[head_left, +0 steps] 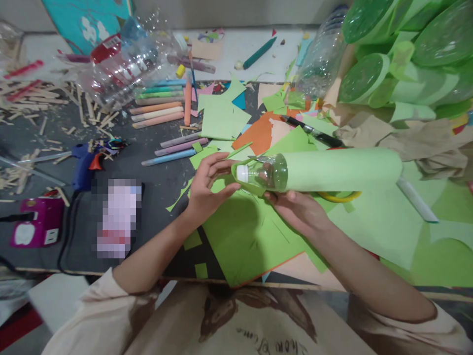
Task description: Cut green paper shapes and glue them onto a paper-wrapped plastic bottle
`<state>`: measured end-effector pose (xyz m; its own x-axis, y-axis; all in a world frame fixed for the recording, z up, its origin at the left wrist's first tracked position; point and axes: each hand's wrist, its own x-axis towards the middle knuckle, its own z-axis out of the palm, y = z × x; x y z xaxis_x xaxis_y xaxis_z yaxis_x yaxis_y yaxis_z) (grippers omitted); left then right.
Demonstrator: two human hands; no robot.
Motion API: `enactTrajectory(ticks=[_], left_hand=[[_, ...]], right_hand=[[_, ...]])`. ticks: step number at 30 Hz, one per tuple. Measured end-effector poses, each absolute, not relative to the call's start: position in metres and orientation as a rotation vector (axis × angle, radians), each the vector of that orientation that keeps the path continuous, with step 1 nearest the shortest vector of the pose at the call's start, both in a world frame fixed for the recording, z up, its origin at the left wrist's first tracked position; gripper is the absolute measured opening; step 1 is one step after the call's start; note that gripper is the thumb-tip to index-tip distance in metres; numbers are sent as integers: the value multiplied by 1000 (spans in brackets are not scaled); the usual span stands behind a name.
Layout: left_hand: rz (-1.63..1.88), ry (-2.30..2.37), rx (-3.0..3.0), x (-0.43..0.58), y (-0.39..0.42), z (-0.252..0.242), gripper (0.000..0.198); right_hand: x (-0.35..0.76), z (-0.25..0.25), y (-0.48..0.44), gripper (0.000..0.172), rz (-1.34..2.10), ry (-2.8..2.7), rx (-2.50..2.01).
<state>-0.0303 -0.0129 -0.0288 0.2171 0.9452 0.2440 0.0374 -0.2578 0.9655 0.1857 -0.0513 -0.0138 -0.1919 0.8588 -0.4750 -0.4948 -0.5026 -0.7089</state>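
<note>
A clear plastic bottle (277, 171) with a white cap (242, 173) lies on its side, its body wrapped in pale green paper (343, 169). Around the cap end curves a green paper strip (254, 189). My left hand (209, 185) is at that end, fingers bent and thumb against the strip's edge. From below, my right hand (301, 209) grips the bottle near its shoulder, with some fingertips hidden beneath it. Bright green paper sheets (236, 231) lie under both hands. A yellow loop-shaped handle (340, 198) shows partly behind the wrapped bottle.
To the left are a blue glue gun (82, 167), a phone (120, 217), a magenta power adapter (39, 222) and scattered wooden sticks (33, 98). Several markers (158, 108) and clear bottles (125, 64) stand beyond. Green-wrapped bottle pieces (417, 79) are stacked at far right, near crumpled brown paper (402, 138).
</note>
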Motion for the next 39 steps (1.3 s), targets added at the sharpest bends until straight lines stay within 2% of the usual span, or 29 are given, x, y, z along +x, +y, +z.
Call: enactTrajectory(ticks=[2, 7, 12, 15, 21, 24, 28, 39], left_hand=[[1122, 955, 1563, -34, -10, -25, 55], [1045, 920, 1573, -36, -7, -19, 38], [1038, 951, 1599, -36, -9, -23, 50], [1041, 958, 1652, -36, -8, -25, 48], [1071, 827, 1608, -35, -4, -23, 43], [1055, 895, 1611, -36, -4, -23, 49], [1024, 974, 1662, -37, -2, -22, 58], [954, 988, 1749, -38, -5, -21, 55]], right_hand=[[186, -13, -51, 34, 1848, -505, -1078], [188, -11, -51, 38, 1880, -509, -1065], [189, -14, -52, 44, 1892, -499, -1052], [188, -14, -53, 44, 1906, -517, -1053], [183, -8, -53, 63, 1923, -609, -1034], [180, -6, -53, 68, 1936, -614, -1035], [178, -4, -54, 68, 1937, -589, -1062], [170, 2, -55, 66, 1975, -581, -1000]])
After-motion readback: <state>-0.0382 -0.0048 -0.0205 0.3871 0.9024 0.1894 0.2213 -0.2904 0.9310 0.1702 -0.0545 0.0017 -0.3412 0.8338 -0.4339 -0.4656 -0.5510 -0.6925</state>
